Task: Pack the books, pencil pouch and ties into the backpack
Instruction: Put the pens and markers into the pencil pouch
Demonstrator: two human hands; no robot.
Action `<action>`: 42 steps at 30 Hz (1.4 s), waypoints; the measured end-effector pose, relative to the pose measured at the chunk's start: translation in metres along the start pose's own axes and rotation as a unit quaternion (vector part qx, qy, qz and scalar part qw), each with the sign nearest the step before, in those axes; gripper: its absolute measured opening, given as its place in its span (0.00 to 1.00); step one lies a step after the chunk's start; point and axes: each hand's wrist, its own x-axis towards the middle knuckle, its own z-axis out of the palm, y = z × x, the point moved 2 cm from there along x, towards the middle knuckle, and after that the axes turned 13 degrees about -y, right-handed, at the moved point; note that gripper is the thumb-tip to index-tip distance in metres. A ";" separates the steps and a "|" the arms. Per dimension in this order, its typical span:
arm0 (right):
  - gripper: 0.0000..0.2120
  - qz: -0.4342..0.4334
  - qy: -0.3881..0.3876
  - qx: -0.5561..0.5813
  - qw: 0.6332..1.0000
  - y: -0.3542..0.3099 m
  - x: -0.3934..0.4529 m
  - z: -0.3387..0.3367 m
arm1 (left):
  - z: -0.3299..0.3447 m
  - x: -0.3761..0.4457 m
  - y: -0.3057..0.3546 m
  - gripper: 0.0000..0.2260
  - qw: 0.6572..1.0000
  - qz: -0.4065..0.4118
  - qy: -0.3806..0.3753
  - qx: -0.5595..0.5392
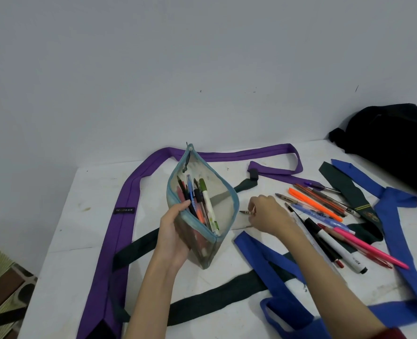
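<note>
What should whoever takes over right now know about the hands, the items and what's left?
Left hand grips the open pencil pouch, some pens inside.
Right hand pinches a pen beside the pouch.
Loose pens lie right of it.
Purple tie, green tie and blue tie lie spread on the table.
Backpack sits far right.
No books in view.
Left: finish the pouch, pack everything.

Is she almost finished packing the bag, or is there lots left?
Lots left. Several pens already sit in the open pencil pouch, which the left hand holds. The right hand pinches another small pen. Loose pens and the purple tie, blue tie and green tie still lie on the table. Nothing looks packed in the backpack; no books show.
</note>
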 end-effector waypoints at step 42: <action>0.05 -0.127 0.355 0.234 0.896 -0.036 -0.054 -0.046 | 0.005 0.000 -0.004 0.21 0.999 0.000 -0.039 0.011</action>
